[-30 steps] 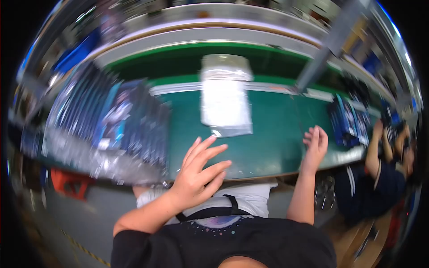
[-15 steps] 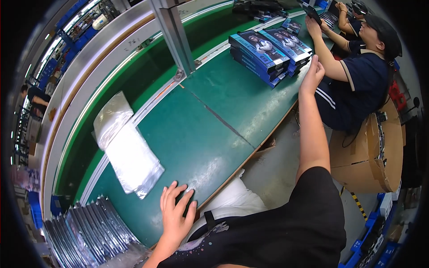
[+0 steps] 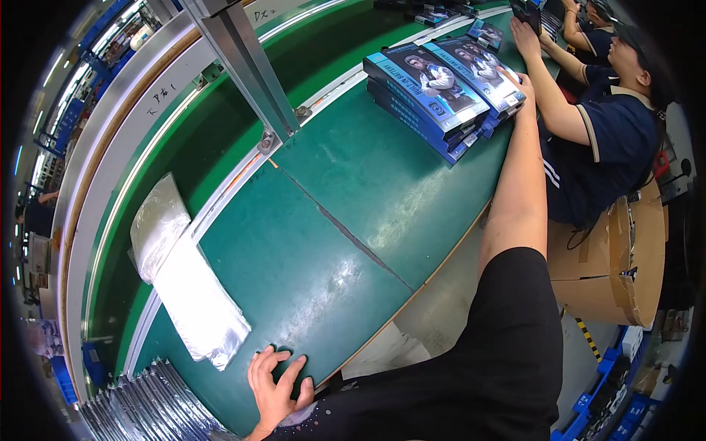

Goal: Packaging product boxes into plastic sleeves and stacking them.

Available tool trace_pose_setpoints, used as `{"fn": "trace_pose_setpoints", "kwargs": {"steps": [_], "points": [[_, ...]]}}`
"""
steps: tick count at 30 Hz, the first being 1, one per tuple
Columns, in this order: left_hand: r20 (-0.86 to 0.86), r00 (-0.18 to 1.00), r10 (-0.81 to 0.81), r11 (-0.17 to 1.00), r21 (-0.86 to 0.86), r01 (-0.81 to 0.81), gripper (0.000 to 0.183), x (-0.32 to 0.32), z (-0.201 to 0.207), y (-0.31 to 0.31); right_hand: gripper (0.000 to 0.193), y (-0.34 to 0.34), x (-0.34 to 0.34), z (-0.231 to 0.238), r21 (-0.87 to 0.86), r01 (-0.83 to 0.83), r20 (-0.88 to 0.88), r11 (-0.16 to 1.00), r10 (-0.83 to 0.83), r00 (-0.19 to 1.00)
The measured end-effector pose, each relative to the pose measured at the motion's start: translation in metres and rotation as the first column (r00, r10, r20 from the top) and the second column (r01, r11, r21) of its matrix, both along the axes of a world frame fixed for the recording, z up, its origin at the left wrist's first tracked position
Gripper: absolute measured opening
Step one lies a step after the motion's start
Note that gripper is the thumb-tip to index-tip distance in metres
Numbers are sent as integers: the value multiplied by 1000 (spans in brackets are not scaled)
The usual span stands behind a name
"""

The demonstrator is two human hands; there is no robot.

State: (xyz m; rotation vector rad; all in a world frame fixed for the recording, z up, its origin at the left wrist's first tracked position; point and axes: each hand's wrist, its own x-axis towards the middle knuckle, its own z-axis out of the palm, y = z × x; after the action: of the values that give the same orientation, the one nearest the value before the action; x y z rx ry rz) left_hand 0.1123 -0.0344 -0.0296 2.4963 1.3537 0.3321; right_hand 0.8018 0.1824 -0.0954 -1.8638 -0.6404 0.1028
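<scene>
My right hand reaches far forward to the right-hand stack of flat blue and black boxes. Its fingers curl over the near right edge of the top box, which has a printed figure on its lid. The thumb is hidden. A second stack, topped by a similar box, stands close against it on the left. My left hand rests near the front edge of the green table, fingers spread, holding nothing. Just beyond it lies a pile of clear plastic bags.
Several plastic-wrapped flat packs stand in a row at the lower left. A metal post rises beside the green conveyor belt. A co-worker sits at right, holding a dark box, near a large cardboard carton.
My right hand has moved from just short of the right stack onto its top box. The view has shifted; my left hand stays by the table's front edge.
</scene>
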Motion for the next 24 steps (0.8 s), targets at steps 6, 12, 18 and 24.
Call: {"fn": "trace_pose_setpoints", "kwargs": {"steps": [6,12,18,24], "points": [[20,1000,-10,1000,25,9,34,8,5,0,66,-21,-46,22,356,-187,-156,916,256,954],[152,987,-49,998,53,42,33,2,4,4,52,-32,-120,32,344,-293,-120,892,351,928],[483,875,-22,989,139,-52,24,-7,3,-1,49,-42,-194,35,283,-352,-76,892,387,919],[399,912,95,873,407,-269,32,-37,2,-5,49,-72,-258,40,230,-344,14,910,350,937]]}}
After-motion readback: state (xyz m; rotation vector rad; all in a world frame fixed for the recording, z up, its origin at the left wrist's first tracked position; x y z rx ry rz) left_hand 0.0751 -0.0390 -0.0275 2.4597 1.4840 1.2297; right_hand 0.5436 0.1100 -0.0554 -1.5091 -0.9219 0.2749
